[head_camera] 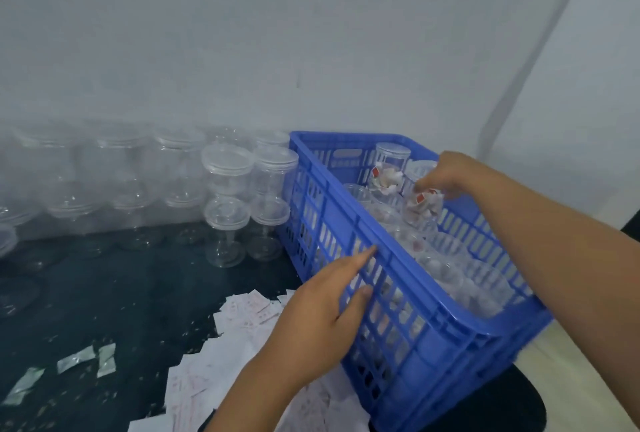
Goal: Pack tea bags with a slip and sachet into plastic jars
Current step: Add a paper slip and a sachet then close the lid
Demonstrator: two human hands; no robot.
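Lining the grey wall (311, 33), jars (227, 171) crowd a dark, possibly carpeted surface (104, 293)

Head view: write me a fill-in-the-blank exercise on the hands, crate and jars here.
The left hand rests straight fingers on the outer wall of the ____ crate.
The right hand reaches over a jar stuffed with ____.
Empty lidded jars stand stacked against the wall on the crate's ____ side.
Missing words: blue; tea bags; left.
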